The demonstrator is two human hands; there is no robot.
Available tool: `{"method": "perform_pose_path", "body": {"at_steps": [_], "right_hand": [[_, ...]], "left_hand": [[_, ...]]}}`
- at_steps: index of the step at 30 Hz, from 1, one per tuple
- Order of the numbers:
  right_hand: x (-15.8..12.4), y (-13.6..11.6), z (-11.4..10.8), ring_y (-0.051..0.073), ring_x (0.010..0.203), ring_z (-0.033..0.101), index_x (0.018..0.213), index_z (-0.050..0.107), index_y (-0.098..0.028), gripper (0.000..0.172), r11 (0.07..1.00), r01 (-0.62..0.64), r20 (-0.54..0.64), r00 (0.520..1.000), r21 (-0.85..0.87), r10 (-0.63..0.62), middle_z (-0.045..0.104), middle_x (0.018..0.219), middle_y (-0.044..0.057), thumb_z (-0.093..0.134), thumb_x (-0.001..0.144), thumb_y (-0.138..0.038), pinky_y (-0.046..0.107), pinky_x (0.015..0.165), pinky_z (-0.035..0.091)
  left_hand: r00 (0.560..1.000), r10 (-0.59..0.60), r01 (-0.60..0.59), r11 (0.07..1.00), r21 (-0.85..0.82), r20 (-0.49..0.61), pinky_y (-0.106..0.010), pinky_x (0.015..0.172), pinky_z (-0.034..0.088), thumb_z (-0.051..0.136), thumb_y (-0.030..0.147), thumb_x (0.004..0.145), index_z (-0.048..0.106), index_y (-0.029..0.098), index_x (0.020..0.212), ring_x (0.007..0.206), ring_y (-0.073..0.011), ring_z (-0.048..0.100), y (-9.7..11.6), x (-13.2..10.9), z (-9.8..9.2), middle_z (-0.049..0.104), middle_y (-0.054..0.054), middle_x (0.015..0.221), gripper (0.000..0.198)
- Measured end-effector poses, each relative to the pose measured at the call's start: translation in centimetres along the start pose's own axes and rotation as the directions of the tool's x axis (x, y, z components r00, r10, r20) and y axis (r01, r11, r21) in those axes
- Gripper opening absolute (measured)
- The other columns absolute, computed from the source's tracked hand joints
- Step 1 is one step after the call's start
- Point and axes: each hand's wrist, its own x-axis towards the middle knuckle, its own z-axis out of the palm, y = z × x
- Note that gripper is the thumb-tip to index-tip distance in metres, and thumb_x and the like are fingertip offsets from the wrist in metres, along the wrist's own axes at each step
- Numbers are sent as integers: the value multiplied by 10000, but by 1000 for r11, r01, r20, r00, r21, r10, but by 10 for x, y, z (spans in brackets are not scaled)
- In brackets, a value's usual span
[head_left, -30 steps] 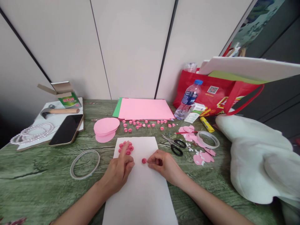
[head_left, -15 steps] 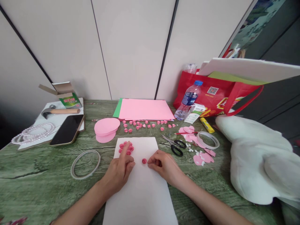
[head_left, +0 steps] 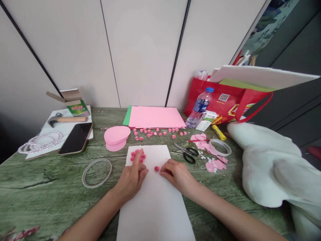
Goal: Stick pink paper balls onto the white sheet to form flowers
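Observation:
My left hand (head_left: 132,179) rests on a white sheet of board (head_left: 155,207), its index finger stretched over a cluster of pink paper roses (head_left: 133,159) near the far left corner. Its other fingers are loosely bent, with no object visible in them. A single rolled pink rose (head_left: 156,168) sits on the board between the two hands. Just right of it is my right hand (head_left: 177,174), thumb and forefinger pinched together. Whatever those fingertips hold, if anything, is too small to make out.
Loose paper roses (head_left: 165,133) lie beyond the board, before pink sheets (head_left: 156,117). Scissors (head_left: 187,154), a tape roll (head_left: 220,147), paper scraps (head_left: 215,165) and a glue stick (head_left: 218,132) are rightward. Another tape ring (head_left: 85,175), pink ovals (head_left: 116,134), a phone (head_left: 76,138) and hammer (head_left: 70,119) lie left.
The view has shifted slightly. Both hands keep nearly the same pose over the board, and the single rose still lies between them.

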Motion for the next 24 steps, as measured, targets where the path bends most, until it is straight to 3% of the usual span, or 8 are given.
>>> {"method": "perform_pose_path", "body": {"at_steps": [4, 12, 24], "right_hand": [[-3, -2, 6, 143, 701, 584, 780, 666, -178, 116, 998, -12, -43, 999, -59, 9, 636, 794, 35, 566, 833, -204, 240, 645, 388], [-3, -9, 6, 144, 668, 573, 746, 657, -179, 161, 988, -49, -66, 997, -143, 40, 637, 762, 28, 546, 849, -232, 240, 608, 356], [-5, -2, 7, 141, 706, 572, 786, 627, -164, 135, 995, 21, -60, 998, -98, -27, 623, 804, 36, 511, 854, -184, 237, 634, 371]], "left_hand": [[999, -22, 22, 1000, -16, 31, -272, 657, 496, 298, 247, 944, 44, 121, 1412, 615, -144, 625, -1, -2, 0, 637, 16, 700, 548], [999, -31, 32, 999, -11, 35, -271, 619, 485, 275, 265, 954, 6, 127, 1412, 590, -143, 596, -2, -3, 2, 623, 27, 687, 548], [999, -23, 23, 1000, -10, 28, -288, 621, 487, 267, 270, 955, 12, 127, 1412, 599, -153, 597, -1, -2, 1, 618, 23, 680, 542]]}}
